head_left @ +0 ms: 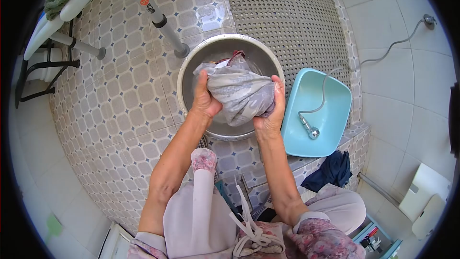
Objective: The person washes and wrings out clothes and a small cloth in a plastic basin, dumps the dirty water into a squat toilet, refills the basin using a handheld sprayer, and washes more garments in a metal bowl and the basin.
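Between my two hands is a wet, bunched-up grey cloth (pixel 239 91), held over a round metal basin (pixel 186 88). My left hand (pixel 206 97) grips its left side, thumb pointing up along the fabric. On the opposite side my right hand (pixel 272 110) is closed around the cloth's edge, its fingers partly hidden behind the fabric. A dark red piece of fabric (pixel 236 57) shows at the cloth's far side; whether it belongs to the same item I cannot tell. Some water shows in the basin below.
Right of the basin stands a light blue plastic tub (pixel 335 110) with a shower head (pixel 312 132) and hose inside. Dark blue cloth (pixel 330 170) lies below it. A grey perforated mat (pixel 287 9) covers the floor beyond. At upper left stands a metal-legged frame (pixel 163 29).
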The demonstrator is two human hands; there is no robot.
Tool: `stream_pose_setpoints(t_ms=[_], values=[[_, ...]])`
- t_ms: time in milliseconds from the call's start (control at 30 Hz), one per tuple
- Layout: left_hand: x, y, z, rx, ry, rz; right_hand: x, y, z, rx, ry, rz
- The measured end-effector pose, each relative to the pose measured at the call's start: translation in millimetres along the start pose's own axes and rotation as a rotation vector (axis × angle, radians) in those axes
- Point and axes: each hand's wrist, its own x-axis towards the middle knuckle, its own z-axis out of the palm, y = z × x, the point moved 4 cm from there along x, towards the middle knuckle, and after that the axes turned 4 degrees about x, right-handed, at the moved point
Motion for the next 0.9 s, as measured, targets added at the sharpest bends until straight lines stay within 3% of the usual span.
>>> stream_pose_setpoints(t_ms=[233,433,633,700,800,900], values=[[-10,16,18,0.238,0.000,0.158,-8,31,-37,0.052,0.155,0.104],[-12,19,43,0.328,0.031,0.267,-10,40,-40,0.245,0.227,0.458],[-18,19,45,0.441,0.195,0.443,-28,37,-22,0.340,-0.098,0.754],[-25,22,49,0.507,0.235,0.494,-34,42,-20,0.387,-0.145,0.752],[-33,25,54,0.668,0.186,0.559,-37,43,-20,0.432,-0.146,0.731],[-34,23,75,0.825,-0.113,0.690,-30,53,-38,0.635,-0.124,0.789]])
